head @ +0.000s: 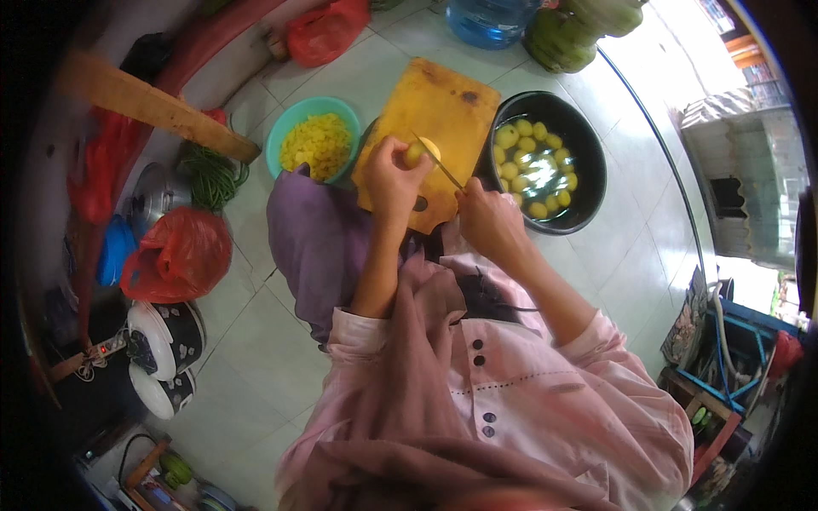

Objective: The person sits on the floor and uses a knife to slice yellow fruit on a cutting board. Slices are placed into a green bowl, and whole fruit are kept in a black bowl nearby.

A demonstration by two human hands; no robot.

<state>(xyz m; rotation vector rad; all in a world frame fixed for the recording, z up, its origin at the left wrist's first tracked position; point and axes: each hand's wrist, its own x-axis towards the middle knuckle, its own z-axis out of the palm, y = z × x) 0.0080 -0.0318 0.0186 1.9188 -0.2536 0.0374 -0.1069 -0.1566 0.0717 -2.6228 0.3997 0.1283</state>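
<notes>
A yellow-brown cutting board (447, 96) with a handle hole lies tilted in front of me. My left hand (393, 172) pinches a peeled potato piece (414, 154) over the board. Gripped in my right hand (492, 214) is a knife (442, 165), its blade running beside that piece. Against the blade's far side shows a pale cut face of potato (429, 149); whether it is a separate piece I cannot tell. To the left, a turquoise bowl (276, 137) holds diced yellow potato (316, 147). A black basin (591, 172) on the right contains several peeled potatoes (539, 132) in water.
Beyond the board stand a blue water jug (492, 25) and green gas cylinders (562, 38). Along the left are a wooden post (160, 115), green long beans (214, 175), a red plastic bag (182, 255) and rice cookers (166, 345). A dark hose (664, 134) crosses the tiled floor at right.
</notes>
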